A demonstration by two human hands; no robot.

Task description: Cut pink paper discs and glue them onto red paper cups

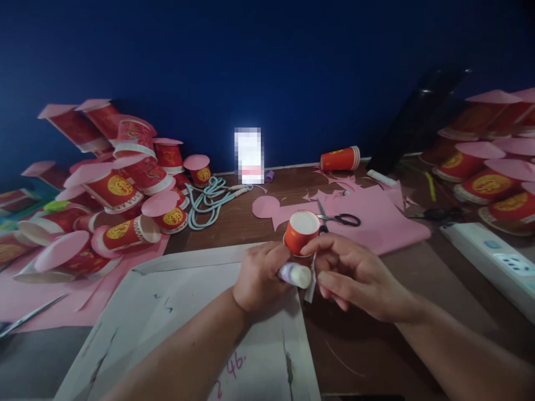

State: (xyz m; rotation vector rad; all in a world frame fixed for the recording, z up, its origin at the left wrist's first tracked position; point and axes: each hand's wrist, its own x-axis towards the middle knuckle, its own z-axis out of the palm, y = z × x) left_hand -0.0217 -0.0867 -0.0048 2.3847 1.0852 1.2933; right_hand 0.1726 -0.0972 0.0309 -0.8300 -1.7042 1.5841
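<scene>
My left hand (264, 275) is closed around a glue stick (296, 274), whose pale end points toward me. Just beyond it stands a red paper cup (295, 238), with a white round end facing up. My right hand (355, 275) is beside the cup, its fingers curved and apart. Its index fingertip appears to meet the cup's lower right side; whether it presses there I cannot tell. A narrow pale strip (311, 284) lies between the hands. Behind the cup are black-handled scissors (345, 219) on a pink paper sheet (376, 223), with a pink paper disc (266, 206) to their left.
Red cups with pink discs pile up at left (121, 189) and right (487, 181). A white board (179, 317) lies under my left arm. Around the table are a coiled cable (204, 206), a lit phone (249, 156), stacked cups (339, 159), a power strip (497, 262) and more scissors (33, 316).
</scene>
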